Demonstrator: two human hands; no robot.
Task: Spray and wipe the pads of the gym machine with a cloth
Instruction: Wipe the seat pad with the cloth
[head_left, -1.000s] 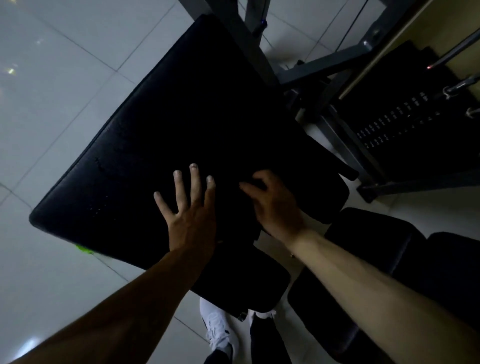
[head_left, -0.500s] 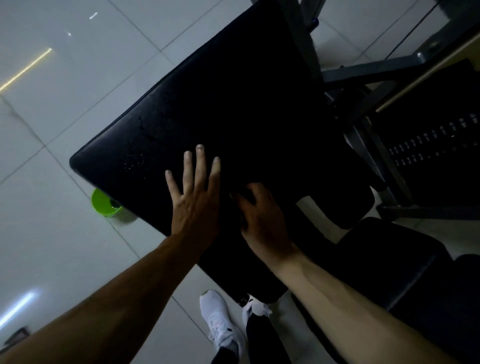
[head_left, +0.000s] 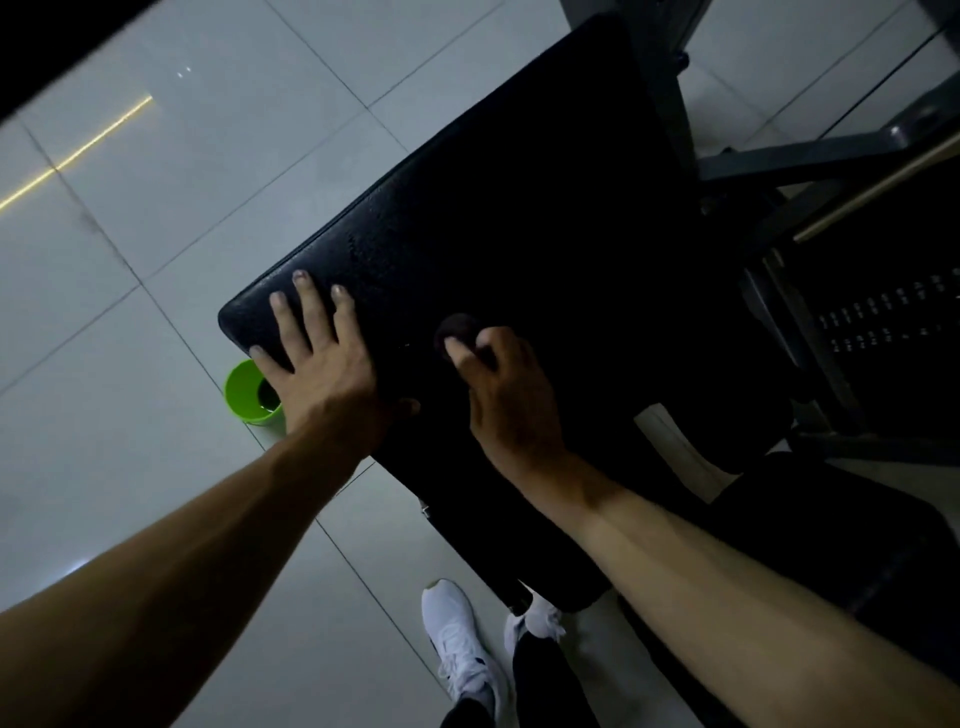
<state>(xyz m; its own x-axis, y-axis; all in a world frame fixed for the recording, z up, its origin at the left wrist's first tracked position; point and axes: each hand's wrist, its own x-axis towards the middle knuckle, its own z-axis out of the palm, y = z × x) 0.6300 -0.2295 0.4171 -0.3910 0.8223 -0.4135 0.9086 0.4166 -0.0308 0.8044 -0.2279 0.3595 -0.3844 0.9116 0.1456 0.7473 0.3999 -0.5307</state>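
**Two bare hands on a black gym pad, seen from above in dim light**

A pale tiled floor (head_left: 182, 208) fills the left half of the view, from 7 to 11 o'clock. A large black upholstered pad (head_left: 519, 208) lies across the centre, running from a rounded corner at 9 o'clock up toward 1 o'clock. The grey metal frame (head_left: 779, 161) of the machine stands at 2 o'clock. A dark weight stack (head_left: 883, 322) with rows of small pale marks is at 3 o'clock. A second dark cushion (head_left: 831, 545) sits at 4 o'clock.

Both forearms are bare and held nearly straight. The left one rises from 8 o'clock and the right one from 4 o'clock, meeting near the centre.

The left hand (head_left: 322, 374) lies flat, palm down, on the pad beside its 9 o'clock corner. Its fingers are straight and spread, and it holds nothing. The right hand (head_left: 504, 400) rests on the pad just right of the left hand, apart from it. Its fingers are curled, and the forefinger reaches over a small dark wad of cloth (head_left: 457, 327) pressed on the pad. The cloth is too dark for more detail.

A white shoe (head_left: 457, 634) stands on the tiles at 6 o'clock. A small bright green bucket (head_left: 241, 395) stands on the floor at 9 o'clock, partly hidden by the left hand and the pad's corner.
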